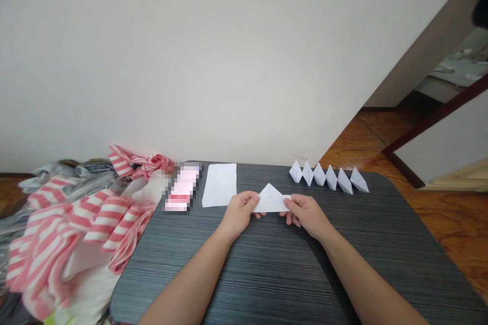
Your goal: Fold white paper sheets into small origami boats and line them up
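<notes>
A folded white paper piece [271, 200], shaped like a triangle over a flat strip, hangs just above the dark grey table [290, 264]. My left hand [240, 212] pinches its left end, fingers closed. At the other end my right hand [305, 213] grips the paper, fingers also closed. Both forearms reach in from the bottom edge.
Several finished white paper boats [330, 177] stand in a row at the table's far right. A stack of plain white sheets [220, 184] lies far left of my hands, beside a blurred pink object [182, 188]. Red-and-white striped bags [76, 223] pile off the left edge. Wooden floor lies to the right.
</notes>
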A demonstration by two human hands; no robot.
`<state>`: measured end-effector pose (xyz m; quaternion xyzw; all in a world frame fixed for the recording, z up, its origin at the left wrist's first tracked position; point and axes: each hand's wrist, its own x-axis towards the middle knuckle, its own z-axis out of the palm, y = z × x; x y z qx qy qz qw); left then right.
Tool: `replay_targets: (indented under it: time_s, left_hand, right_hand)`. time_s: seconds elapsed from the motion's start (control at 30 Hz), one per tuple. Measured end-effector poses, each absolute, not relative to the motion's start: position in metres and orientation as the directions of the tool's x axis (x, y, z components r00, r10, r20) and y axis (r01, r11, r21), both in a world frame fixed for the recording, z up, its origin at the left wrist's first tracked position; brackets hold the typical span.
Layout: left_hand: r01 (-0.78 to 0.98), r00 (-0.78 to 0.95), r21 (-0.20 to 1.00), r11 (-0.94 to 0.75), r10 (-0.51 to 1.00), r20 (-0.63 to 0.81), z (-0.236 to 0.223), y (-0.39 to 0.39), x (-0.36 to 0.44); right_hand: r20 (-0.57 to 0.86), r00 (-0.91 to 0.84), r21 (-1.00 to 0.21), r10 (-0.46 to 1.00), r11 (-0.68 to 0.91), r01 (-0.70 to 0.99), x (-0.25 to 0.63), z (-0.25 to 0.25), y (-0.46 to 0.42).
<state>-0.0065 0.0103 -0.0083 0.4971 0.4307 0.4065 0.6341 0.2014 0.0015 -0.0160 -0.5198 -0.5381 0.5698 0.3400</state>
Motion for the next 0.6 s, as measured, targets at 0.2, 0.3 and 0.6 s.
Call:
replay_targets:
  time_s: [0.2,0.3,0.6]
  left_hand:
    - [-0.072,0.294,0.979,0.190,0.942,-0.161,-0.009,0.011,-0.007]
    - [-0.074,0.295,0.978,0.195,0.941,-0.165,-0.009,0.011,-0.007]
    - [0.029,0.352,0.986,0.166,0.921,-0.165,0.001,0.006,-0.004]
  right_hand:
    - [-0.199,-0.224,-0.972,0.954,-0.162,0.172,0.201,-0.013,0.001]
    - [-0.204,-0.241,-0.971,0.949,-0.165,0.175,0.201,-0.012,0.000]
    - [-0.226,-0.318,-0.966,0.921,-0.170,0.193,0.193,-0.004,-0.003]
